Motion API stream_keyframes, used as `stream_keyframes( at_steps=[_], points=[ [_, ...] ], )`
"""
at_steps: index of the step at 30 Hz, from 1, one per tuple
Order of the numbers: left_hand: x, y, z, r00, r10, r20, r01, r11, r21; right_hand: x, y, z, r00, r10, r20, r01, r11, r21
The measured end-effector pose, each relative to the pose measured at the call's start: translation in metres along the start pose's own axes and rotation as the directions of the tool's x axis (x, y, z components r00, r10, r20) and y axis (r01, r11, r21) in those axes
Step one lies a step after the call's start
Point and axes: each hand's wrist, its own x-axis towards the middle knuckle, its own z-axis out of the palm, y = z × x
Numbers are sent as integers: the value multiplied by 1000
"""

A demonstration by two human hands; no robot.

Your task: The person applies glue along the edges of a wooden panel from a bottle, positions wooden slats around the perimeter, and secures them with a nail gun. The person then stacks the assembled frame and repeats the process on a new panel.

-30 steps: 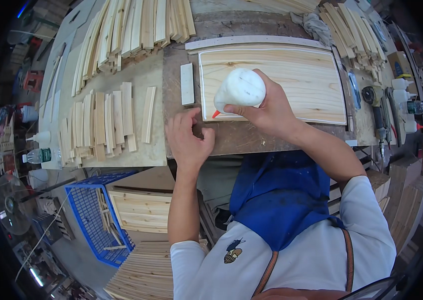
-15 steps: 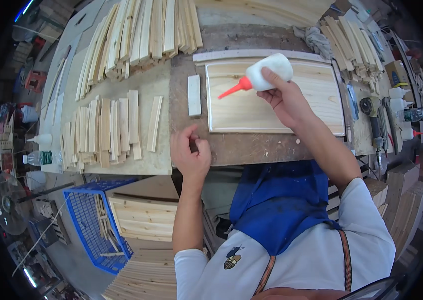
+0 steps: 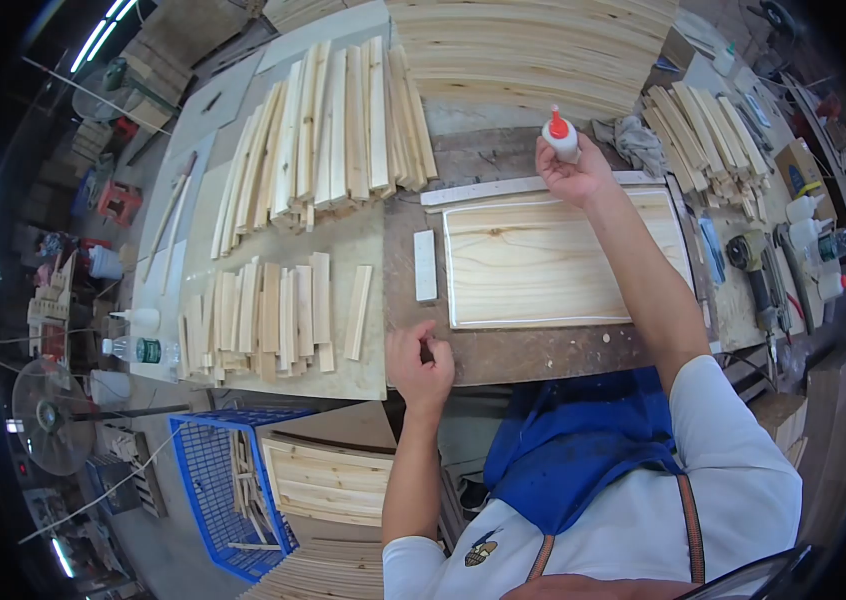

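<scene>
My right hand (image 3: pixel 575 174) is wrapped round a white glue bottle (image 3: pixel 565 148) with a red nozzle, holding it nozzle up above the far edge of a pale wooden panel (image 3: pixel 543 265). A white line of glue runs along the panel's edges. My left hand (image 3: pixel 421 365) is at the bench's front edge, loosely curled with thumb and forefinger apart and nothing seen in it. Just beyond it lies a small whitish block (image 3: pixel 426 265). A straight wooden strip (image 3: pixel 503 188) lies along the panel's far side.
Wood strips are piled at the far left (image 3: pixel 343 130), with shorter strips (image 3: pixel 268 310) nearer. Another strip stack (image 3: pixel 708 135) and a power drill (image 3: pixel 748 260) are to the right, and a grey rag (image 3: pixel 638 140) lies behind the panel. Below the bench is a blue crate (image 3: pixel 228 490).
My right hand has moved away from me to the panel's far edge, and the bottle has turned from nozzle down-left to nozzle up. The camera view has shifted; my left hand stays curled.
</scene>
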Motion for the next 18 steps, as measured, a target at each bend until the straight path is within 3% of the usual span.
stream_keyframes(
  at_steps=[5, 9, 14, 16, 18],
  points=[
    [1, 0, 1, 999, 25, -23, -25, 1000, 12, 21, -17, -17, 999, 6, 53, -17, 980, 200],
    [0, -3, -1, 1000, 29, 11, -29, 999, 35, 18, -12, -17, 998, -58, 2, 57, 983, 176],
    [0, -6, -5, 999, 10, 32, -12, 999, 48, 6, -1, -27, 998, 1, 63, -13, 982, 188],
    [0, -7, -7, 1000, -2, 29, 0, 999, 41, -41, 23, -16, 999, 28, 31, -30, 997, 68],
    [3, -5, -8, 997, -68, 34, 67, 998, 20, -112, 63, 3, 987, -156, -33, 146, 967, -207]
  ],
)
